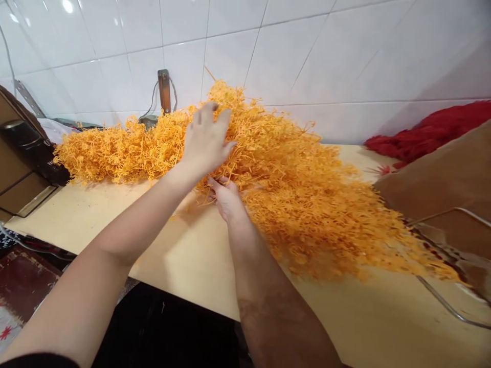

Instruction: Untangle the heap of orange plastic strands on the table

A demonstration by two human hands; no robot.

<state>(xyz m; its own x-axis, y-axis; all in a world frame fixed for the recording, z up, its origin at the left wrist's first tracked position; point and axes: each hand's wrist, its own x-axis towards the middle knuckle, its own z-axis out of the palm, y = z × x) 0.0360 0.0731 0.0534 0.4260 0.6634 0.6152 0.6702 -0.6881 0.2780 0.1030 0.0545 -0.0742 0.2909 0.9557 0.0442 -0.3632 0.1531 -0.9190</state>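
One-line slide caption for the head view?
Two bare hands work at a large orange frilly heap on a pale tabletop.

a red heap (433,130) lies by the white tiled wall (291,56) (glossy), near brown sheeting (441,179) at right.

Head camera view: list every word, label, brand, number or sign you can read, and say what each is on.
"VA", on the black bottle at the left; the letters after it can't be made out.
A small pale mark higher on it: too small to read.
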